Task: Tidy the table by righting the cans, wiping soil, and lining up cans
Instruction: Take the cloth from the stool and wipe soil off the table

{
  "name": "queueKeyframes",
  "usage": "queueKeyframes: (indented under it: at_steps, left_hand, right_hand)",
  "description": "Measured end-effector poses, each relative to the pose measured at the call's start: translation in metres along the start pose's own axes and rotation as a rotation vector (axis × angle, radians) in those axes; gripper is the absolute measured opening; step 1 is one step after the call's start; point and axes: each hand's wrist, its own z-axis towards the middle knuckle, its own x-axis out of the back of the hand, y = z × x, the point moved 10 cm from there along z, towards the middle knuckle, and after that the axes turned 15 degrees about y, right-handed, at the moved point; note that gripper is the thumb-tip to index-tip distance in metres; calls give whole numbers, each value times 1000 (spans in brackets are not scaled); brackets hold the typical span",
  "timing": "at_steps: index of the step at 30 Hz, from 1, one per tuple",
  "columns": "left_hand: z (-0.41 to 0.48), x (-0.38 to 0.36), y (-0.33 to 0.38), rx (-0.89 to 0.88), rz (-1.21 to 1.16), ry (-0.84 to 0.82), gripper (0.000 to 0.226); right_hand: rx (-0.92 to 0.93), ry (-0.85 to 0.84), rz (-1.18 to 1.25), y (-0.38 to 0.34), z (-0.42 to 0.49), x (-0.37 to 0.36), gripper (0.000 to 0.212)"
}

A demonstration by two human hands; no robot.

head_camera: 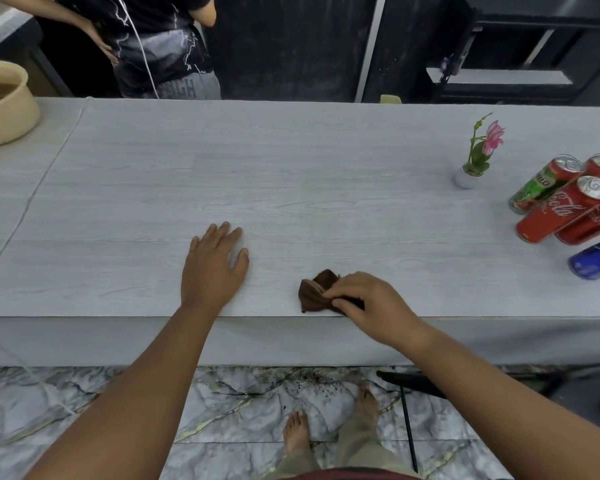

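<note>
wiping, lower centre: my right hand (371,306) pinches the cloth (314,294), left hand (215,265) flat and empty; cans (561,209) likely need lining next.

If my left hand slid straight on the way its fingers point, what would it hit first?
Probably nothing: the left hand lies flat on the pale grey wood-grain table, fingers aimed at its far edge, and that strip looks free, with the small white flower pot off to the right.

Coca-Cola script on red can (555,213), Milo on green can (539,185)
</note>
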Motion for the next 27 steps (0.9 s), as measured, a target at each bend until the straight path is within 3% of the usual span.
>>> queueKeyframes:
  at_steps: [3, 6, 11, 14, 20, 27]
  left_hand:
    - [0, 1, 1, 4, 1, 0, 52]
    - [0, 2, 2, 5, -1, -2, 53]
    - [0, 2, 2, 10, 4, -1, 53]
    - [0, 1, 1, 15, 2, -2, 54]
    - [0, 1, 0, 12, -5, 5, 53]
    - [0, -3, -3, 7, -19, 11, 53]
  right_hand:
    - [-54, -54, 62, -1, -21, -2, 23]
    - [-243, -62, 242, 5, -21, 1, 24]
    - [-315, 123, 337, -2, 41, 23, 22]
    - [-254, 155, 259, -6, 83, 20, 23]
    - [-100, -15, -5, -7, 75, -25, 23]
    - [36, -65, 43, -20, 11, -27, 25]
